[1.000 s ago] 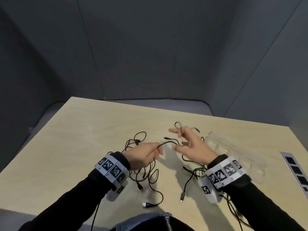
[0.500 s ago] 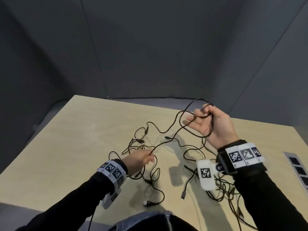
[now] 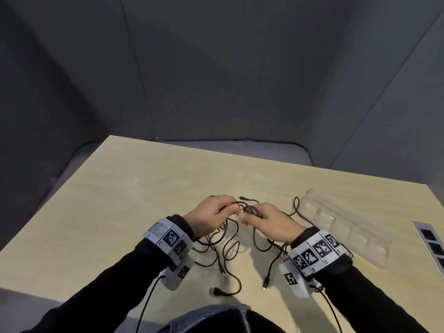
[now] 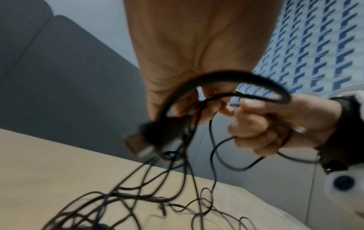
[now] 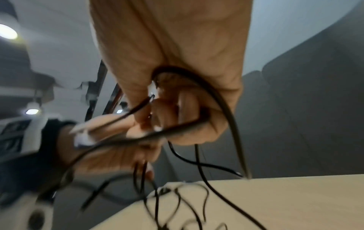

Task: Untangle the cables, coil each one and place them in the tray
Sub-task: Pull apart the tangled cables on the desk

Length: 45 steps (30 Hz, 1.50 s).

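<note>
Black cables [image 3: 230, 246] lie tangled on the pale wooden table [image 3: 96, 212]; how many there are cannot be counted from the knot, but three loose plug ends show nearest the person: a USB plug [image 3: 214, 291], a thin plug [image 3: 224, 275] just above it, and a third plug [image 3: 264, 286] to the right. Two black sleeves lead up to two wristbands with square printed markers, one band on each wrist. Beyond them the left hand [image 3: 211, 218] and right hand [image 3: 271, 223] meet over the middle of the tangle, almost touching. The left hand's fingers are curled and pinch a bundle of strands; the left wrist view shows a thick loop [image 4: 222, 87] arching across its fingertips. The right hand's fingers are curled round strands too, one passing through its fist in the right wrist view. Farther right lies one clear plastic tray [image 3: 346, 227] with several compartments, none holding a cable.
</note>
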Each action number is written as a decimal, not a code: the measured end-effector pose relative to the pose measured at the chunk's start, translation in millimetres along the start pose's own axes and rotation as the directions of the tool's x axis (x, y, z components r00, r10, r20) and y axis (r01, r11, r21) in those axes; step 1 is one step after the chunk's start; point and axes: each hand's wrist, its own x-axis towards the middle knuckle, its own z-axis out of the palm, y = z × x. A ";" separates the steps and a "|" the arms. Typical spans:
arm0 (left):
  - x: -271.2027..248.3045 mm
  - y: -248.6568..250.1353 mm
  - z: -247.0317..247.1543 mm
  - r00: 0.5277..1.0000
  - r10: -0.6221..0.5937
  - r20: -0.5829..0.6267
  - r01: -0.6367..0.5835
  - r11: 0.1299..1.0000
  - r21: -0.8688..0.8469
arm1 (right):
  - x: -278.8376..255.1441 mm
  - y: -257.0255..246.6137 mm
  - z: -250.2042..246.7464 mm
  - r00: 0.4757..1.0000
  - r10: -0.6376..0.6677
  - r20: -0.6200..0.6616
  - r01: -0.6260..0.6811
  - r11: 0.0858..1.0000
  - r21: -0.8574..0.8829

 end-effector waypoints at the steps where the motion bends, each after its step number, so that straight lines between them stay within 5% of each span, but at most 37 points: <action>1: -1.0 -2.6 1.3 0.999 -0.038 0.029 0.038 0.999 -0.003 | 0.1 -2.7 -4.7 1.000 0.003 -0.028 -0.001 0.998 0.064; 6: -4.9 -24.3 8.1 0.985 -0.084 0.153 0.061 0.986 0.154 | -5.2 -5.5 -30.0 0.987 0.062 -0.150 -0.003 0.931 0.365; 10: 0.7 -37.8 16.9 0.980 -0.105 0.167 0.041 0.936 0.348 | -11.3 -13.7 -36.2 0.975 0.053 -0.218 0.128 0.665 0.736; 13: 4.8 -43.0 22.9 0.984 -0.099 0.145 0.034 0.918 0.395 | -12.3 -21.6 -38.9 0.944 0.065 -0.323 0.241 0.534 0.811; 17: 1.7 -60.5 17.8 0.952 -0.282 0.123 0.174 0.824 0.539 | -22.8 -35.5 -71.9 0.871 0.135 -0.473 0.390 0.396 0.831; 19: -6.8 -70.4 13.2 0.938 -0.323 0.129 0.180 0.768 0.615 | -31.5 -38.3 -94.5 0.828 0.140 -0.543 0.443 0.430 0.787; 21: -18.1 -81.9 11.7 0.893 -0.427 0.138 0.237 0.709 0.664 | -34.7 -30.4 -106.7 0.780 0.155 -0.606 0.436 0.560 0.704; 23: -27.9 -89.6 8.3 0.798 -0.585 0.145 0.358 0.653 0.667 | -31.6 -15.0 -104.5 0.764 0.209 -0.610 0.301 0.721 0.624; 26: -33.3 -98.4 3.1 0.707 -0.686 0.173 0.457 0.629 0.629 | -24.3 22.0 -80.0 0.839 0.333 -0.429 -0.025 0.812 0.583; 28: -35.3 -97.6 0.1 0.707 -0.685 0.174 0.473 0.641 0.604 | -22.1 56.2 -59.2 0.870 0.406 -0.281 -0.289 0.880 0.377; 30: -36.5 -98.3 -2.8 0.709 -0.685 0.166 0.486 0.646 0.588 | -22.7 89.8 -40.1 0.889 0.435 -0.142 -0.443 0.896 -0.024; 32: -38.3 -97.3 -6.6 0.710 -0.687 0.153 0.507 0.650 0.567 | -27.7 107.5 -25.5 0.870 0.492 -0.020 -0.460 0.797 -0.392; 34: -41.3 -96.3 -11.2 0.735 -0.665 0.130 0.525 0.681 0.511 | -33.0 111.2 -20.3 0.835 0.546 0.071 -0.413 0.706 -0.576; 37: -44.2 -94.4 -18.9 0.790 -0.610 0.063 0.543 0.743 0.392 | -36.9 98.4 -30.1 0.797 0.587 0.144 -0.430 0.718 -0.548; 39: -41.5 -88.7 -23.6 0.830 -0.557 0.034 0.526 0.801 0.287 | -36.0 83.1 -40.7 0.836 0.533 0.132 -0.409 0.764 -0.499; 42: -31.8 -69.3 -27.5 0.899 -0.438 0.033 0.426 0.887 0.178 | -26.2 60.3 -43.1 0.968 0.252 -0.010 -0.239 0.903 -0.357; 45: -21.6 -46.2 -27.8 0.955 -0.293 0.040 0.292 0.956 0.030 | -5.1 40.5 -23.9 0.993 0.023 -0.116 -0.042 0.986 -0.162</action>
